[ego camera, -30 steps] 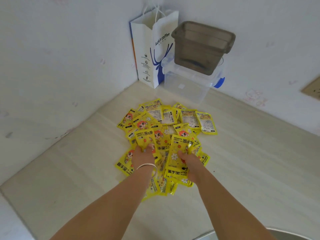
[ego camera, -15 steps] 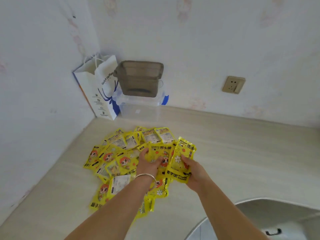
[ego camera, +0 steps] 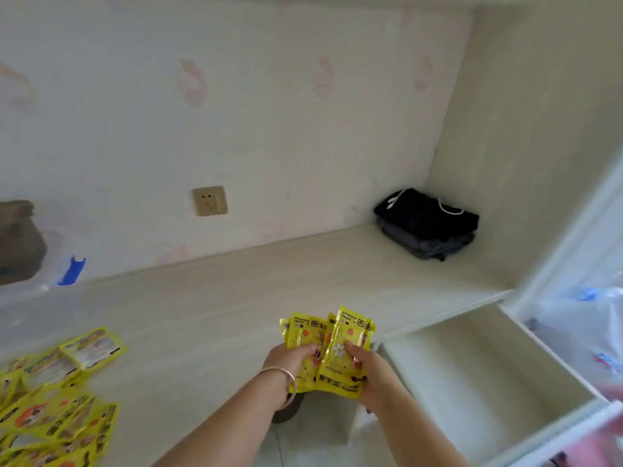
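Both hands hold a small bunch of yellow hand-warmer packets (ego camera: 328,345) in the air above the front edge of the pale wooden desk (ego camera: 236,298). My left hand (ego camera: 291,360), with a silver bangle on its wrist, grips the left side of the bunch. My right hand (ego camera: 371,375) grips the right side, thumb on the front packet. A pile of several more yellow packets (ego camera: 57,399) lies on the desk at the lower left.
A white open drawer (ego camera: 478,372) sits to the right, below the desk edge. Folded dark clothes (ego camera: 426,224) lie in the far right corner. A wall socket (ego camera: 209,201) is on the back wall. A clear box with a blue latch (ego camera: 70,271) stands at the far left.
The view has swung right. Both hands lifted the packets off the pile and carried them rightward toward the open drawer; the pile now lies at the lower left.
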